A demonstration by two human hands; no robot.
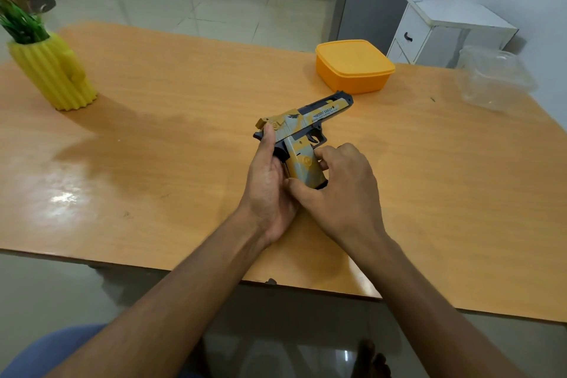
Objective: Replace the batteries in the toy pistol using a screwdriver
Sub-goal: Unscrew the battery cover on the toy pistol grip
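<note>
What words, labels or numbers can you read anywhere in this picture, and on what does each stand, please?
"DESERT EAGLE": on the slide of the pistol, beside a black eagle emblem.
A smaller line of print under it: too small to read.
Nothing else in view bears readable text.

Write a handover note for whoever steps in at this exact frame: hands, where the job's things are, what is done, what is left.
Left hand: grips the toy pistol at the back of the grip, thumb up on the rear of the slide.
Right hand: fingers curled round the grip's front and lower end.
The pistol is held above the table, barrel pointing toward the lidded orange container. A clear plastic container sits far right.
No screwdriver or batteries are visible.
Done: pistol picked up; the grip looks closed, no compartment open that I can see.
Left: find the screwdriver, open the compartment, swap batteries, close it.
</note>
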